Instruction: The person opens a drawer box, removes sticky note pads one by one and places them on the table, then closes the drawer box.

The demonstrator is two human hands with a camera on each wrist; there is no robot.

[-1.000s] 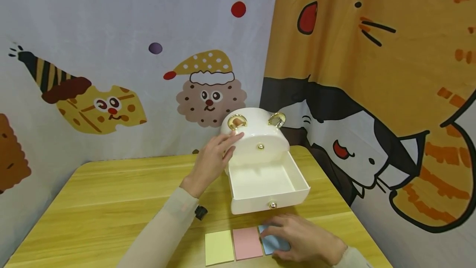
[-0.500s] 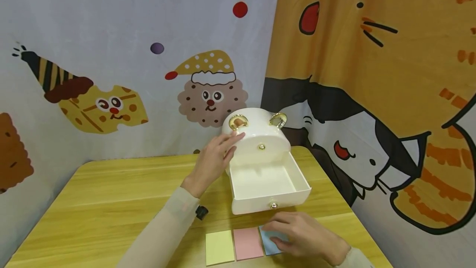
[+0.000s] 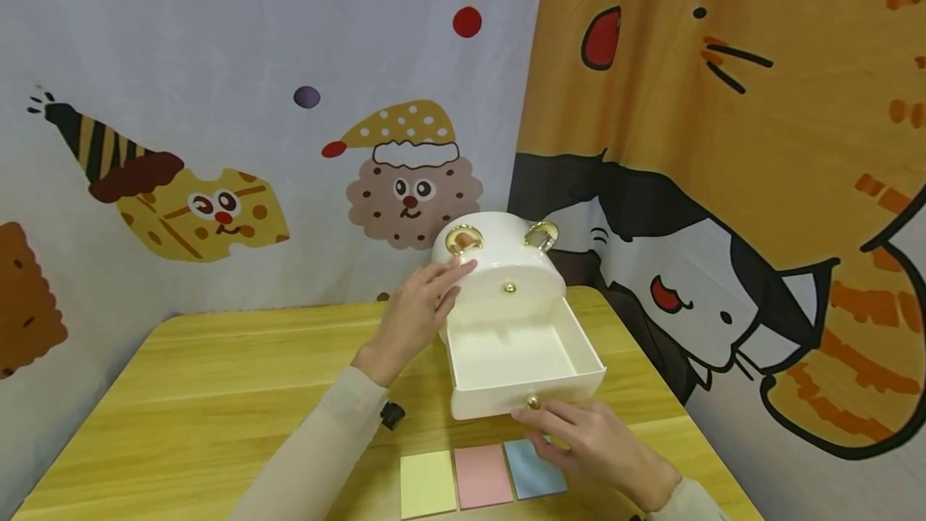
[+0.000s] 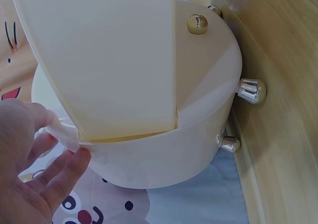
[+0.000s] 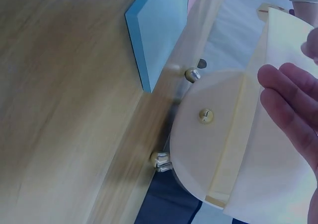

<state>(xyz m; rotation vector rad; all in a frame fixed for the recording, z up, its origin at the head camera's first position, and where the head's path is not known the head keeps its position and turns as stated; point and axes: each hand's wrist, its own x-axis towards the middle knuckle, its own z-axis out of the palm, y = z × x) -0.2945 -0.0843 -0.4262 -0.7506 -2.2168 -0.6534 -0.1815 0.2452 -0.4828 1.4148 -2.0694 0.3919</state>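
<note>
Glossy white rounded box, plastic by the look [image 3: 502,246], gold ring-shaped ears on top, sits right of centre in the head frame at the back of the pale wood-grain worktop [image 3: 246,392]. Its white open-topped lower drawer [image 3: 492,399] sticks out toward lower centre, bare inside; round gold knob [image 3: 533,401] on its front.

Left hand [image 3: 415,308]: fingers loosely spread, resting on the box's upper edge on its left side, not wrapped round anything. Right hand [image 3: 600,447]: lower right of centre, fingers fairly straight, fingertips at the drawer front by the knob. No pinch on the knob visible; can't tell how firm the contact is.

Square yellow pad [image 3: 428,485], pink pad [image 3: 483,476], blue pad [image 3: 535,470] in a row at bottom centre, below the drawer.

Handling, my read: light, stiff, slick shell; box could skid or tip. Brace the body, take the drawer by the knob or flat on mid-front, keep it straight. Ears look fragile; don't grab there.
</note>
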